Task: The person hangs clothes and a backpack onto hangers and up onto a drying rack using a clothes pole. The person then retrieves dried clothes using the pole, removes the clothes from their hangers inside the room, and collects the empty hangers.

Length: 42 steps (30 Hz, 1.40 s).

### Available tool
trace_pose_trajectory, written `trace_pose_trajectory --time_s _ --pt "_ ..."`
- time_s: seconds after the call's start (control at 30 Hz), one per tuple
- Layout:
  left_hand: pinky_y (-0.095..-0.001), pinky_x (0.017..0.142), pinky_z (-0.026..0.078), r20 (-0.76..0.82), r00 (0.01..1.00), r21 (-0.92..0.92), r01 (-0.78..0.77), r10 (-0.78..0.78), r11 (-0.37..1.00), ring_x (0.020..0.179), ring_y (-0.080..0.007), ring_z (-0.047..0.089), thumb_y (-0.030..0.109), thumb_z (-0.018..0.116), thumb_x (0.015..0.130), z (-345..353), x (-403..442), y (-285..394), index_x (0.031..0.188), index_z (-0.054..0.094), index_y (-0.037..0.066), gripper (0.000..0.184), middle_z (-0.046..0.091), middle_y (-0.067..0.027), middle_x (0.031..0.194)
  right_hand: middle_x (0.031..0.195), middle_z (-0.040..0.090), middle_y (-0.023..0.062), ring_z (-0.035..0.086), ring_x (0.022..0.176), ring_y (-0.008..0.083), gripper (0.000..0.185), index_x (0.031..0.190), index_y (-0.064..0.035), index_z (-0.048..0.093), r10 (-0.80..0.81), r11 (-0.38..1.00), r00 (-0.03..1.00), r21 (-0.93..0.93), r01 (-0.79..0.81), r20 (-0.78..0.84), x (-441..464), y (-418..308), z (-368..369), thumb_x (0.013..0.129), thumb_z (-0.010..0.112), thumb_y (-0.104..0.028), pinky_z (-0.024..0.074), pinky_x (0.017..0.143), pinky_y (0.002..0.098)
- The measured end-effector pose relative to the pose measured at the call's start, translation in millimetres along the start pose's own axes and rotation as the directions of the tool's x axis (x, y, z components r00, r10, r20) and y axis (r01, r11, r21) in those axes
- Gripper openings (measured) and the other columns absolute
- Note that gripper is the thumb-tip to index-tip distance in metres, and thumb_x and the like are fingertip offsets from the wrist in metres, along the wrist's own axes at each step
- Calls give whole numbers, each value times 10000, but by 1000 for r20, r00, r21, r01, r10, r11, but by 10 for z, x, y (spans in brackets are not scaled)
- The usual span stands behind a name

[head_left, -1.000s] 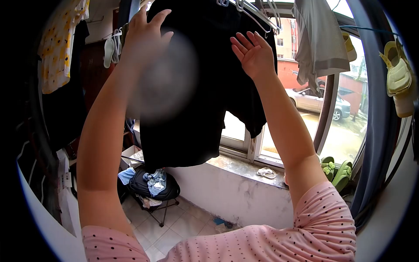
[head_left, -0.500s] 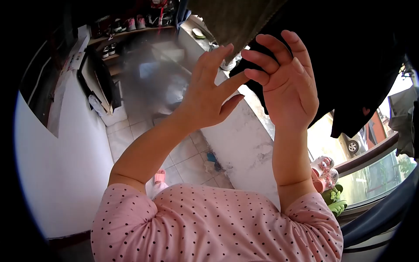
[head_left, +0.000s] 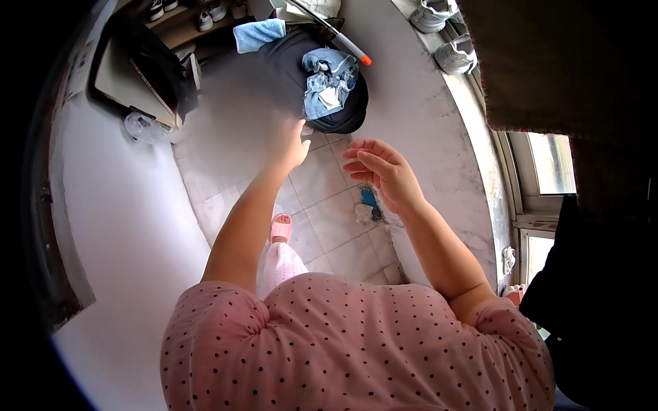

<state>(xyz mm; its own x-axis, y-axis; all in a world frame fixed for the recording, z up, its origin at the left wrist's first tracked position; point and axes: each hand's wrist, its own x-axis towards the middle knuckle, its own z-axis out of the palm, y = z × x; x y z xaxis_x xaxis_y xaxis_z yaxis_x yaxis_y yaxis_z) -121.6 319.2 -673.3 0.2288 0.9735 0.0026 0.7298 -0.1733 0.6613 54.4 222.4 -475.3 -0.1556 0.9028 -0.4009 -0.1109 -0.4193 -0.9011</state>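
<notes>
My left hand [head_left: 293,147] reaches forward above the tiled floor, fingers stretched out and partly lost in a grey blur. It looks open, with nothing seen in it. My right hand [head_left: 385,171] hangs in the air to its right, fingers loosely bent and apart, holding nothing. Just beyond the left hand, crumpled light-blue denim clothing [head_left: 329,79] lies on a dark rounded thing [head_left: 353,113] whose kind I cannot make out. A folded light-blue cloth [head_left: 259,35] sits behind it. A grey pole with an orange tip [head_left: 355,51] slants over the dark thing.
Shoes [head_left: 205,19] stand on a shelf at the back left. White sneakers [head_left: 456,55] rest on the sill at right, near dark hanging fabric [head_left: 534,75]. A board [head_left: 133,79] leans at the left wall. A blue scrap [head_left: 369,197] lies by the right wall's foot.
Both hands have come down and moved apart, away from the dark hanging fabric. The view has shifted, bringing the denim clothing and the orange-tipped pole into sight.
</notes>
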Motion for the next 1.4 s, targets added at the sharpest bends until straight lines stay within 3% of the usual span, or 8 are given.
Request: trace_pose_trajectory --time_s 0.27,0.5,0.83,0.87,0.97,1.1,1.23,1.4 --pt "-418 1040 328 295 906 102 286 -304 953 1301 -397 288 333 696 757 831 1740 -259 1316 479 275 603 220 -231 1462 1007 606 20 585 902 102 191 1077 -93 537 222 969 970 134 -207 -104 565 555 -375 917 552 -197 458 814 260" --pt "-266 598 454 -3 881 -934 166 -472 316 629 -132 562 28 675 771 1365 2325 -349 875 592 57 136 604 -15 781 1003 590 18 575 872 99 179 1062 -91 546 265 956 931 197 -218 -252 608 693 -638 913 548 -189 461 797 257" --pt "-220 717 441 -71 926 -784 178 371 -595 755 -85 525 -106 551 720 -153 710 1612 807 484 79 215 540 -6 826 1189 501 158 548 1046 314 522 1255 -131 433 347 660 883 751 8 -315 658 473 -872 899 484 -509 449 907 461" --pt "-237 709 446 -86 886 -749 244 456 -615 762 -109 533 -116 551 705 -381 319 1781 808 468 67 226 539 -28 844 1239 481 149 539 1078 305 551 1304 -128 403 8 979 965 200 47 -263 678 483 -928 887 518 -469 440 926 458" --pt "-265 759 427 153 603 -905 403 783 -133 869 -155 563 -71 629 673 -474 -627 1705 682 540 55 155 601 -70 895 1338 445 124 517 1141 253 608 1397 -99 327 -550 813 835 -214 541 20 407 431 -770 855 574 -222 424 969 392" --pt "-272 631 445 556 429 -829 344 712 440 698 -130 551 -78 599 651 -553 -1507 1588 726 591 6 113 602 -47 775 1338 451 125 519 1136 238 555 1376 -73 356 -356 883 934 339 324 32 -238 255 -472 857 538 -145 426 968 367" --pt "-302 670 484 392 716 -442 -404 577 801 781 -149 612 8 552 737 -539 -2333 1402 801 633 22 104 620 -46 814 1221 533 83 534 1094 191 492 1269 -34 470 -456 878 888 200 435 68 -944 -45 -352 791 549 48 420 963 312" --pt "-372 830 469 -185 971 -848 -79 -153 524 1037 -234 547 227 580 845 -959 -2901 1402 1245 441 95 444 528 -91 1176 1114 565 66 532 1031 136 509 1212 -27 512 -580 751 773 -198 630 256 -2015 -298 -256 724 585 97 424 912 263"
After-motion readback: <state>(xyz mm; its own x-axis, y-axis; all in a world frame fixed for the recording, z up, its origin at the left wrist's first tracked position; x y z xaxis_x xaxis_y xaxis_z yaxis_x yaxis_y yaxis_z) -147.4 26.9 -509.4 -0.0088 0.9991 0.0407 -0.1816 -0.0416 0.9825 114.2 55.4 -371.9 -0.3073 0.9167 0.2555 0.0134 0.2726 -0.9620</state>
